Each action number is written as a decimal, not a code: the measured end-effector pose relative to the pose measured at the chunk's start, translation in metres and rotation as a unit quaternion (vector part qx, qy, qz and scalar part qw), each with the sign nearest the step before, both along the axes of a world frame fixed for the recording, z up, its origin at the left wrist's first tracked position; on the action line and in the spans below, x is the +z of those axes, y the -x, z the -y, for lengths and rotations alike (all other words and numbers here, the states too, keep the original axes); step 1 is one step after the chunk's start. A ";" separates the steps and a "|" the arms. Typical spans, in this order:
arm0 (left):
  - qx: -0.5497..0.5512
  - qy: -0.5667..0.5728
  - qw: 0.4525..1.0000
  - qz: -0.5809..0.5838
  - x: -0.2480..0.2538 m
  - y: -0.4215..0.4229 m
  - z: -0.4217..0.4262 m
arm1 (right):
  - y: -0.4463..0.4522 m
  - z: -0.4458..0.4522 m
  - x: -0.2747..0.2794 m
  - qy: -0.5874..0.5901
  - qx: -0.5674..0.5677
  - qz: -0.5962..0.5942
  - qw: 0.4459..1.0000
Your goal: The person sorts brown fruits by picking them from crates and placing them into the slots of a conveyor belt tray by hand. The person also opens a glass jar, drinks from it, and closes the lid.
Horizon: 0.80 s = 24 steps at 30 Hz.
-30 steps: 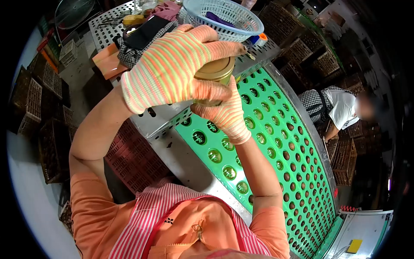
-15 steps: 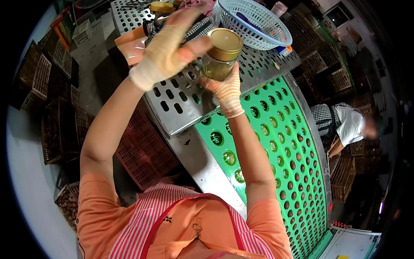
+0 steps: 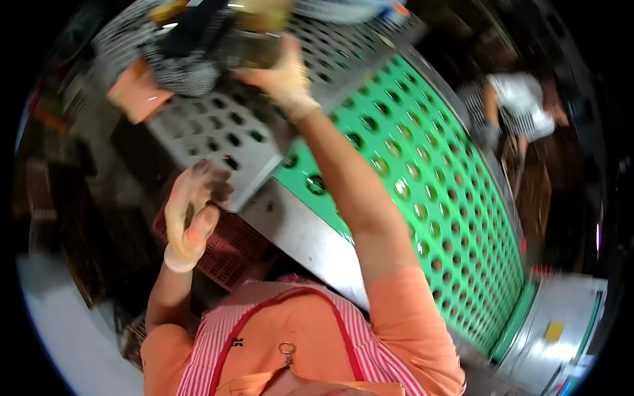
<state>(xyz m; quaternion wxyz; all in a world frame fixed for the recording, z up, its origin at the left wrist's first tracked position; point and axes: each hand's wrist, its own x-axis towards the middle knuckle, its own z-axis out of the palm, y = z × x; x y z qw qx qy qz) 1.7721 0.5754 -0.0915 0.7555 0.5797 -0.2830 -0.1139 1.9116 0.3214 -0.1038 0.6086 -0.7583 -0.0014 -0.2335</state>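
Observation:
My right hand (image 3: 285,78), in a pale knit glove, is wrapped round a glass jar (image 3: 259,50) with a gold lid. The jar is at the perforated metal tabletop (image 3: 264,153), near the top of the view, and blurred. I cannot tell whether its base touches the metal. My left hand (image 3: 191,214), gloved too, is held up near the table's left corner, fingers apart and nothing in it. Left of the jar lie a black-and-white checked cloth item (image 3: 188,74), a dark object (image 3: 193,32) and an orange-pink sheet or packet (image 3: 139,91).
A green panel (image 3: 389,142) with rows of round holes curves away on the right, brown round items in many of them. A light blue basket (image 3: 343,9) is at the top. Below my left hand is a red crate (image 3: 238,254). A co-worker (image 3: 515,99) bends beyond the panel.
My left hand has come away from beside the jar's lid, down and toward me. My right hand still holds the jar, now further up and left in view. The camera view has shifted.

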 end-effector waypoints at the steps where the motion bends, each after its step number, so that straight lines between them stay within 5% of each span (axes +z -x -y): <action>1: -0.024 -0.002 1.000 -0.009 -0.003 0.008 0.004 | 0.011 -0.004 0.012 -0.001 0.007 -0.027 1.000; 2: -0.053 -0.005 0.998 -0.020 -0.007 0.015 0.008 | 0.014 -0.006 0.007 0.074 -0.047 0.017 0.996; 4: -0.118 -0.041 0.992 -0.015 -0.011 0.029 0.021 | 0.053 -0.005 0.020 -0.035 -0.049 -0.040 0.997; 7: -0.254 -0.032 0.965 -0.054 -0.020 0.053 0.052 | 0.138 0.001 0.014 0.032 -0.169 0.021 0.985; 12: -0.474 -0.079 0.860 -0.169 -0.037 0.116 0.127 | 0.358 0.017 -0.014 0.005 -0.287 -0.077 0.955; 16: -0.592 -0.246 0.761 -0.097 -0.030 0.201 0.171 | 0.517 -0.028 -0.060 -0.075 -0.539 -0.092 0.834; 20: -0.752 -0.261 0.602 -0.058 -0.027 0.317 0.213 | 0.670 -0.106 -0.083 -0.086 -0.714 -0.179 0.671; 21: -0.773 -0.264 0.576 -0.015 -0.032 0.349 0.221 | 0.708 -0.129 -0.093 -0.081 -0.762 -0.195 0.613; 23: -0.815 -0.255 0.507 0.119 -0.049 0.414 0.240 | 0.777 -0.173 -0.126 -0.265 -0.841 -0.128 0.453; 24: -0.829 -0.243 0.458 0.211 -0.059 0.444 0.252 | 0.808 -0.194 -0.131 -0.202 -0.862 -0.229 0.404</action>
